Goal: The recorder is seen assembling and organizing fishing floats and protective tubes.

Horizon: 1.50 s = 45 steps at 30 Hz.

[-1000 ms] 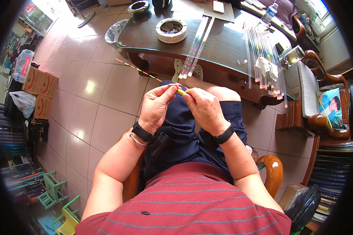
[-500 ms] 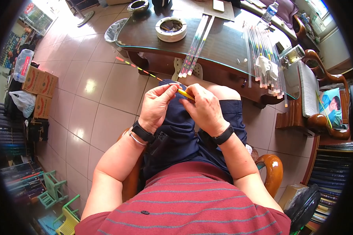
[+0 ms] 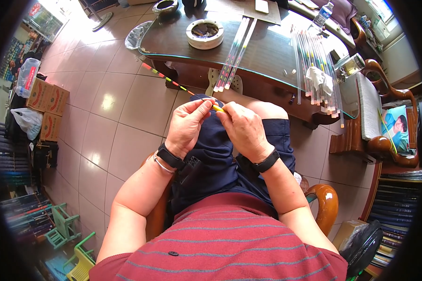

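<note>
Above my lap I hold a slim fishing float [image 3: 218, 108] in both hands. Its thin antenna, banded in red, black, yellow and green, points out to the far left. My left hand [image 3: 186, 125] pinches the float between thumb and forefinger where the antenna meets the yellow body. Just to the right, my right hand [image 3: 245, 127] is closed on the yellow body, and its fingers hide the lower end. Only a short bit of yellow shows between the two hands.
A glass-topped dark table [image 3: 173, 47] stands ahead, bearing a round white ashtray [image 3: 205, 34], several clear tubes with floats [image 3: 237, 51], more tubes [image 3: 314, 61] under a white cloth [image 3: 320, 79], and a bottle [image 3: 322, 15]. Cardboard boxes [image 3: 49, 97] sit left; a wooden bench [image 3: 361, 117] stands right.
The float's antenna tip has swung slightly up and to the right. Less of the yellow body shows between my hands, and my right fingers have shifted a little along it.
</note>
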{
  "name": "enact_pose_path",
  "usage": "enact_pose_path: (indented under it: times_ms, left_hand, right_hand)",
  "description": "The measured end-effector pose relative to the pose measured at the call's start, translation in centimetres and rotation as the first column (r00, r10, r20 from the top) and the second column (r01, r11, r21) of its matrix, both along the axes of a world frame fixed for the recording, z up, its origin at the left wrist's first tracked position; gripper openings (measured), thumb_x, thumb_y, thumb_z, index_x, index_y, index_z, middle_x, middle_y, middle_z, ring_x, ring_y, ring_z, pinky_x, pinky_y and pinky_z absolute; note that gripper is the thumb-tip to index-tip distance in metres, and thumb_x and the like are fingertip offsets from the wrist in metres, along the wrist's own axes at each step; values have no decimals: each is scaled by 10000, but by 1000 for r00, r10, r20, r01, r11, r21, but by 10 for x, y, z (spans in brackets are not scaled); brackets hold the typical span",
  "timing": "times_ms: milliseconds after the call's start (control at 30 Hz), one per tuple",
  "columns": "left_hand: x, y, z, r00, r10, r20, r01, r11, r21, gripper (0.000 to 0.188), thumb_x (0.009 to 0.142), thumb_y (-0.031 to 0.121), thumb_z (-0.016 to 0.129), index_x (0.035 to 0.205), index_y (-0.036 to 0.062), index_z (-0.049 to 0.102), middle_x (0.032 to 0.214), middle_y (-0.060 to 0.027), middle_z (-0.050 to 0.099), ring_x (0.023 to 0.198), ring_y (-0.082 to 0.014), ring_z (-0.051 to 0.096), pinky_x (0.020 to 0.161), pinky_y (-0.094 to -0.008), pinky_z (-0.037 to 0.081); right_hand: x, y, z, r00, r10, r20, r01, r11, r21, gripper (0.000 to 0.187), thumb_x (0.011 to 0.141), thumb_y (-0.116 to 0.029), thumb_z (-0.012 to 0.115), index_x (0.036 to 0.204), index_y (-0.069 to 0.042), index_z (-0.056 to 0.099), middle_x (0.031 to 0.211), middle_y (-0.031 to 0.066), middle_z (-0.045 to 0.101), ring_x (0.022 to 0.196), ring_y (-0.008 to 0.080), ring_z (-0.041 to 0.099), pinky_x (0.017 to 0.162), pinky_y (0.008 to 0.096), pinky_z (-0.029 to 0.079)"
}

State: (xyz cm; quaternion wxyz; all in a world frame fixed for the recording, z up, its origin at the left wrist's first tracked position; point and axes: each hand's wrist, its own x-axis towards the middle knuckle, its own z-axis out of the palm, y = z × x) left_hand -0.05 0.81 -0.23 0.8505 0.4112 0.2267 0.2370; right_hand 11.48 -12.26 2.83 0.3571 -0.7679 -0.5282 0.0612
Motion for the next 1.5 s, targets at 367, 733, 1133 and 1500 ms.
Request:
enact_pose_path:
  times_ms: [367,733,1133,1500]
  left_hand:
    - [0,-2,3,1000,-5,-15,5,1000,5,156,927,78,627,1050,7,692,1005,-89,700,913,-139,641,846,-256,511]
    - [0,-2,2,1000,-5,-10,5,1000,3,152,928,83,629,1045,10,692,997,-84,703,898,-128,637,834,-246,508]
    - [0,-4,1,999,-5,-39,6,1000,24,164,927,79,631,1063,4,684,1023,-82,699,919,-134,646,825,-246,515]
    - [0,-4,6,993,-26,-115,29,999,26,172,920,98,648,1078,42,689,1040,-70,700,997,-142,647,850,-250,484]
  right_hand:
    - [1,1,-2,999,3,34,-4,999,38,181,894,-227,631,923,-57,576,812,120,628,771,309,638,675,403,508]
    - [-2,1,0,1000,12,-13,-11,996,91,146,895,-192,625,888,-53,581,813,122,620,782,310,632,679,414,499]
    - [-2,2,-8,998,23,-57,-17,993,119,141,923,-186,570,937,-46,582,818,155,622,768,342,634,664,434,512]
    - [126,-58,-23,779,-621,85,614,783,102,176,871,-198,635,936,-34,632,769,183,658,722,377,649,651,442,513]
